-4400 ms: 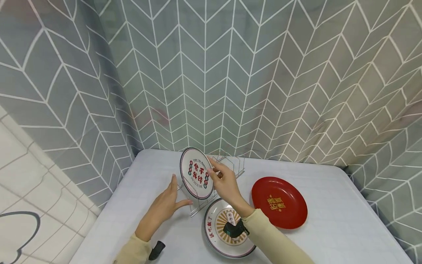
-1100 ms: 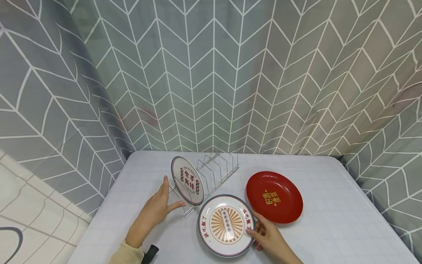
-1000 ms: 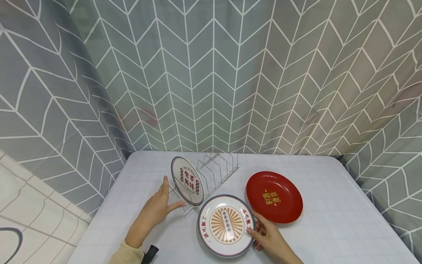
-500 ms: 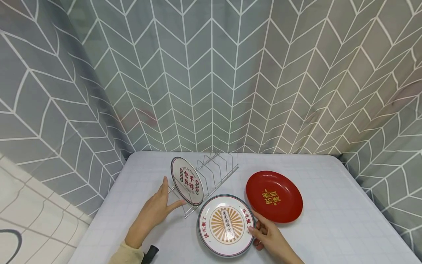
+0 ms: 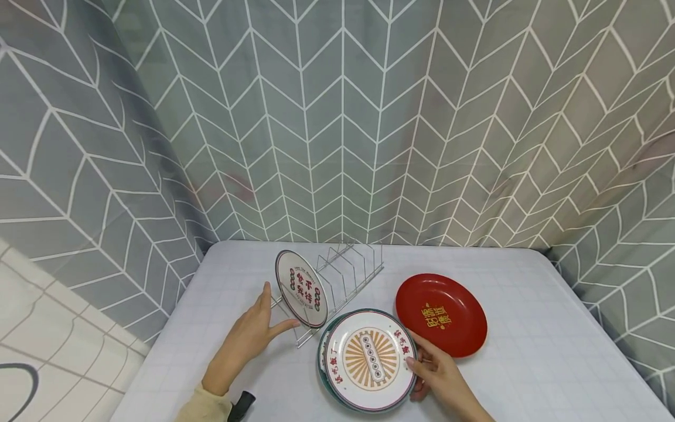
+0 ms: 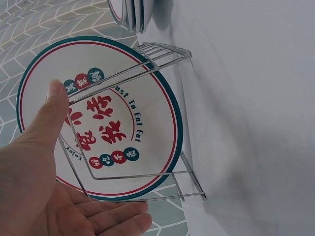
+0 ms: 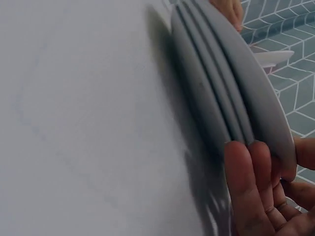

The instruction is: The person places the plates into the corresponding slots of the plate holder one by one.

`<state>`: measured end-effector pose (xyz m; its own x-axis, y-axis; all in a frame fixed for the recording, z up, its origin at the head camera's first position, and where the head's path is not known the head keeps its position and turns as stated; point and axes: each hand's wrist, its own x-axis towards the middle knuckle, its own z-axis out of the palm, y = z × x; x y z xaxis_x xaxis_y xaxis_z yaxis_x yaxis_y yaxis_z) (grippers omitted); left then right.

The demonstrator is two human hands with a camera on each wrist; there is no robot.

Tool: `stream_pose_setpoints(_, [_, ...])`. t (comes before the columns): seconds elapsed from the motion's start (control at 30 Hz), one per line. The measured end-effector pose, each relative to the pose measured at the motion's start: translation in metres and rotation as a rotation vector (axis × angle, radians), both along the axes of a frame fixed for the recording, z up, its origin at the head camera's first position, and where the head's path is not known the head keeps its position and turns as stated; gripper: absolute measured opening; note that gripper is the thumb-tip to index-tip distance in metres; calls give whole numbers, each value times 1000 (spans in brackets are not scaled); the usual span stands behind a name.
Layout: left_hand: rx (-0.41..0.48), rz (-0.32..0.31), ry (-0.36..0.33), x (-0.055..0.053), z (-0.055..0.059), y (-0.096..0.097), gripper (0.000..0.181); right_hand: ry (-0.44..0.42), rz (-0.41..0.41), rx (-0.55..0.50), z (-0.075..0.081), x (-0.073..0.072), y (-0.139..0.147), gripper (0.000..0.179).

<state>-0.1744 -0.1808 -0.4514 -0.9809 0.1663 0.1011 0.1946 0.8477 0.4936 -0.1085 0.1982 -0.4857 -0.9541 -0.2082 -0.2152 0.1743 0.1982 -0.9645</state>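
A white plate with a sunburst print [image 5: 371, 360] is tilted and slid rightward off the stack, its right rim pinched by my right hand [image 5: 440, 375]. The thumb lies on top, with fingers beneath the rim. Under it, the green rim of another plate [image 5: 326, 378] shows; the right wrist view reveals several stacked edges [image 7: 211, 78]. My left hand [image 5: 246, 335] stands at the near left end of a wire dish rack [image 5: 343, 275], fingers extended and thumb by the end wires. A plate with red lettering [image 5: 302, 288] leans upright in that end of the rack, also filling the left wrist view.
A red oval plate [image 5: 442, 315] lies right of the stack, close to my right hand. Bare rack slots run back to the right from the standing plate. A patterned curtain [image 5: 337, 129] hangs behind the white-covered table [image 5: 548, 328].
Earlier, my right hand held the lettered plate at the rack; it let go and moved to the stack. Over the last half second the top plate shifted right, uncovering the green rim below.
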Motion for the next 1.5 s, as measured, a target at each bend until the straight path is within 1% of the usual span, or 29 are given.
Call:
stream_pose_setpoints(0.2, [-8,9,-3,0,1,0,114,7,-31,-42,7,4,4,65])
stream_pose_setpoints(0.3, [-8,11,-7,0,1,1,112,-28,-60,-55,9,5,5,65])
stream_pose_setpoints(0.4, [-14,12,-6,1,1,1,112,-68,-113,-61,14,5,4,65])
stream_pose_setpoints(0.5, [-16,11,-4,0,1,2,112,-78,-177,-60,26,4,2,64])
stream_pose_setpoints(0.6, [-10,7,-4,0,1,2,112,-31,-239,-19,41,2,-2,61])
stream_pose_setpoints(0.7, [-13,1,-5,0,1,1,113,56,-285,15,54,-2,-6,57])
stream_pose_setpoints(0.8, [-20,6,-4,0,1,0,113,129,-288,9,61,-6,-10,56])
stream_pose_setpoints(0.93, [-17,2,-5,0,0,-1,112,170,-284,-16,64,-12,-15,55])
stream_pose_setpoints(1.07, [-10,4,-9,0,1,-2,113,237,-270,-18,74,-21,-19,56])
stream_pose_setpoints(1.2, [-9,14,-16,1,1,-3,112,306,-244,-13,91,-37,-28,57])
stream_pose_setpoints(1.33, [-7,9,-21,1,1,-3,111,318,-213,-38,108,-56,-38,58])
stream_pose_setpoints(1.43, [-4,4,-22,0,1,-2,111,332,-186,-53,116,-70,-48,57])
stream_pose_setpoints(1.5, [-3,5,-24,0,1,-1,111,349,-172,-42,120,-79,-55,57])
